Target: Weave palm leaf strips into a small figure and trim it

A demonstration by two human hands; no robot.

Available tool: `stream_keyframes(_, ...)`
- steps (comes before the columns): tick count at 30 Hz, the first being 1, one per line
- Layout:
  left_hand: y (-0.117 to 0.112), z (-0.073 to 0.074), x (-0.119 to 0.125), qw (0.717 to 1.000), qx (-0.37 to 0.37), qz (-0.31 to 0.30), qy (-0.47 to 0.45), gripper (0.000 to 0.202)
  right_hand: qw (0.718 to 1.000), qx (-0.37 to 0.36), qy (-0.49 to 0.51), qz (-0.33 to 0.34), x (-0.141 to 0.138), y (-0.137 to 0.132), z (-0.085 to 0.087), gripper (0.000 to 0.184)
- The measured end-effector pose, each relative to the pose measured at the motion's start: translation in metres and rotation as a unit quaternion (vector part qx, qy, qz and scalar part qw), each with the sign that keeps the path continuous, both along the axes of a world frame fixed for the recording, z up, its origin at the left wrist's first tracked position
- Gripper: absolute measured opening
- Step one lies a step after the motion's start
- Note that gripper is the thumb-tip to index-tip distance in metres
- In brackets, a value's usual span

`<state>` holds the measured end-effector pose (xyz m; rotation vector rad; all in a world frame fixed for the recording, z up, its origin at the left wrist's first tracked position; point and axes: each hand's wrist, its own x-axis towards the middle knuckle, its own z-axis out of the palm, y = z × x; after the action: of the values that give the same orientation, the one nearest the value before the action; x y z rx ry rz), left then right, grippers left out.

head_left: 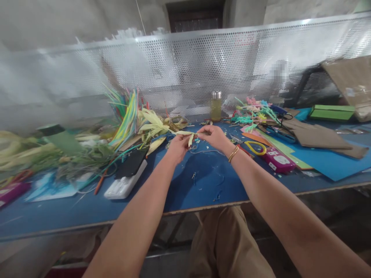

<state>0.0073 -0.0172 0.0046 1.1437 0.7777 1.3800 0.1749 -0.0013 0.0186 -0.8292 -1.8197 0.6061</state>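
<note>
"Starting at the far left of the blue table (188, 195), what do you see?"

"A green tumbler (64, 142), blurred, among pale fibres. Then a dark phone-like slab (132, 163) resting on a white plastic case (125, 184), with a bundle of coloured stems (130, 117) behind them. Right of those stems, a loose bunch of pale yellow husk (153, 122)."

"And the hands?"

"The left hand (177, 150) comes first, nearly closed, thumb and fingers gathered on a pale strip (187, 133). That strip spans the gap to the right hand (213, 136), whose thumb and fingertips pinch its other end. A short tail of it hangs between them, above the table. Whether it joins the husk bunch, I can't tell."

"How would it handle?"

"Almost weightless, I'd guess: soft, papery, dry enough to split along its length. I'd pinch it flat, close to the fold, and pull gently along the grain. Gripping only the thin tip would risk a tear. It doesn't look slippery."

"Further right?"

"A capped bottle (216, 107) near the perforated screen (199, 73), scissors with a yellow handle (255, 148), a purple box (278, 160) just beside them, then brown cardboard (320, 135) over blue sheets (333, 164), and a green box (332, 112) behind."
</note>
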Motion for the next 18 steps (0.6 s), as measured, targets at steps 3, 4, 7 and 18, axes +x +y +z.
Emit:
stream_keyframes(3, -0.0006, -0.0013, 0.0012, 0.999, -0.005, 0.031, 0.017, 0.030, 1.000, -0.002, -0.012, -0.008, -0.0007, -0.0006, 0.0000, 0.015)
stream_keyframes(4, -0.0001, -0.0023, 0.0013, 0.999, -0.004, 0.036, 0.021, 0.030, 1.000, 0.001, -0.015, -0.009, -0.0010, -0.0007, 0.0000, 0.015)
stream_keyframes(7, 0.0027, -0.0062, 0.0009, 0.999, 0.015, 0.037, 0.030, 0.033, 0.999, 0.015, -0.024, -0.018, -0.0026, -0.0017, -0.0002, 0.014)
stream_keyframes(18, 0.0064, -0.0047, -0.0046, 0.991, 0.057, 0.075, 0.096, 0.032, 0.998, 0.028, -0.029, -0.040, 0.0053, -0.0029, 0.0088, 0.025)
